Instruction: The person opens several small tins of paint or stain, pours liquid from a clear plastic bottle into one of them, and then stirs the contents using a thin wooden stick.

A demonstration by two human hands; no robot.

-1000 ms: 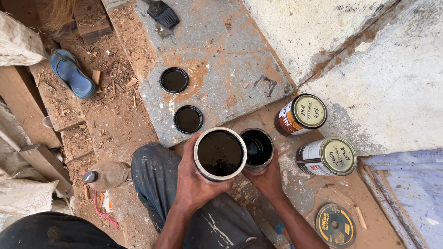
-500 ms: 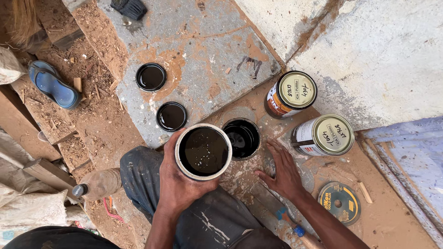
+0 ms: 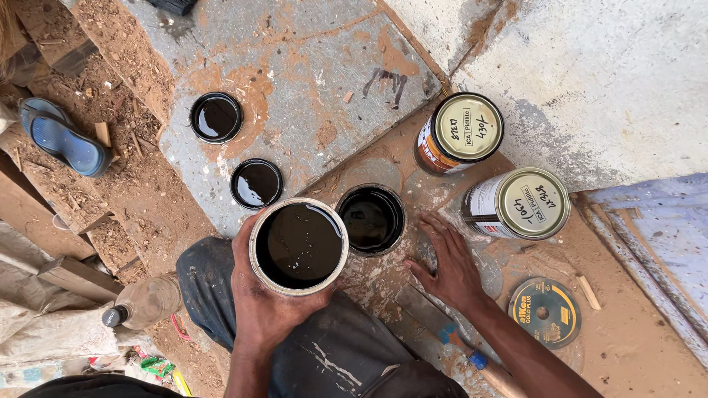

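Two round black lids [image 3: 216, 117] [image 3: 256, 183] lie wet side up on a grey slab [image 3: 295, 66] smeared with orange dust. Two sealed tins with gold lids [image 3: 462, 132] [image 3: 518, 204] stand close together on the dusty brown ground, near a pale rough wall [image 3: 590, 66]. A dark cutting disc [image 3: 544, 312] lies flat below them. A blue sandal [image 3: 63, 137] rests among wood scraps at the left, and a plastic bottle [image 3: 144, 302] lies on its side lower down.

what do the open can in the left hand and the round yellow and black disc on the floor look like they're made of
The open round can of dark liquid, held in the left hand, looks like painted sheet metal: thin rolled pale rim, stained. The round yellow-and-black disc looks like a flat abrasive cutting wheel with a centre hole and matte dusty face, though that is uncertain.
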